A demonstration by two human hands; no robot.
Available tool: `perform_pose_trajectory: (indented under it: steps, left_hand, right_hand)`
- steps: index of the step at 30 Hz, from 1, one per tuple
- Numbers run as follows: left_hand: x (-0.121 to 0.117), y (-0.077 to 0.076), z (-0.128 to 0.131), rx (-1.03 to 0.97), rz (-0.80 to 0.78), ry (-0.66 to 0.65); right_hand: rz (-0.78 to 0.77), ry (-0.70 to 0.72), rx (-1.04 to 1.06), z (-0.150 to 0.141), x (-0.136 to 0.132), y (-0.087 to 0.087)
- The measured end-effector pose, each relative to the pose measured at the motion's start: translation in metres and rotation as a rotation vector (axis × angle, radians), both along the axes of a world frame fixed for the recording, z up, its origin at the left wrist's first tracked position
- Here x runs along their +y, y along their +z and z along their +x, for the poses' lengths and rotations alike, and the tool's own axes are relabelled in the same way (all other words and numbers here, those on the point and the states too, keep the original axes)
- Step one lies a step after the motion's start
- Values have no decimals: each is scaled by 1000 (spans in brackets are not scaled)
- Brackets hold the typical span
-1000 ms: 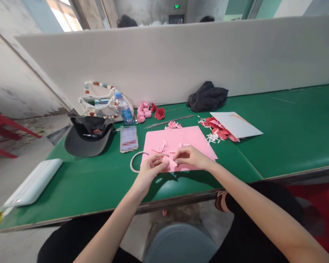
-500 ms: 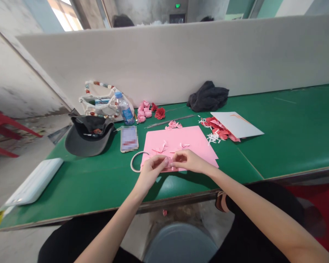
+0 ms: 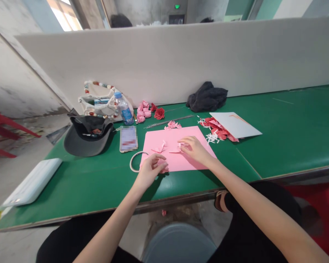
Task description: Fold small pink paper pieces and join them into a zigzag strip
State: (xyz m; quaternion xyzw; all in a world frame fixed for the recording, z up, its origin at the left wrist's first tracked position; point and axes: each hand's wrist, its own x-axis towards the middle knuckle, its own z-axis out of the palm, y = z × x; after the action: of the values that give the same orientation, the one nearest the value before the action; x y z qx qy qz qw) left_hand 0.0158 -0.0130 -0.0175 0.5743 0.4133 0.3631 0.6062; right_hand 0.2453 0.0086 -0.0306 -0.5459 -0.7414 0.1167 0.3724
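Note:
Pink paper sheets (image 3: 153, 138) lie stacked on the green table. My left hand (image 3: 150, 168) is at their near left corner, fingers curled on a small folded pink paper piece (image 3: 164, 168), mostly hidden by the fingers. Over the right part of the sheets, my right hand (image 3: 194, 149) closes its fingertips on another folded pink paper piece (image 3: 176, 150). A third folded pink piece (image 3: 159, 148) rests on the sheets between the hands, touched by neither. Several more pink folded pieces (image 3: 172, 125) sit just past the far edge.
Left of the sheets are a tape roll-like ring (image 3: 131, 165), a phone (image 3: 128, 138) and a dark cap (image 3: 89, 144). Behind stand a water bottle (image 3: 124, 109), a beaded bag (image 3: 98, 106), paper roses (image 3: 159, 113) and thin wires (image 3: 170, 121). Rightward lie paper scraps (image 3: 218, 129), a white sheet (image 3: 235, 123) and black cloth (image 3: 207, 98).
My right hand has left the piece near my left hand and moved up and right to a folded piece on the sheets. My left hand stays near the lower edge.

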Motion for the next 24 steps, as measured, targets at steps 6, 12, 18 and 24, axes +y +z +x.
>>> perform_pose_trajectory:
  steps: [6, 12, 18, 24]
  left_hand:
    - [-1, -3, 1, 43, 125, 22]
    - [0, -12, -1, 201, 165, 6]
    - [2, -9, -2, 287, 454, 138]
    - [-3, 7, 2, 23, 141, 73]
  right_hand:
    - [26, 53, -79, -2, 7, -18]
    - [-4, 16, 249, -10, -4, -4]
    - [-64, 34, 599, -14, -13, 17]
    - [-121, 128, 719, -39, -30, 19]
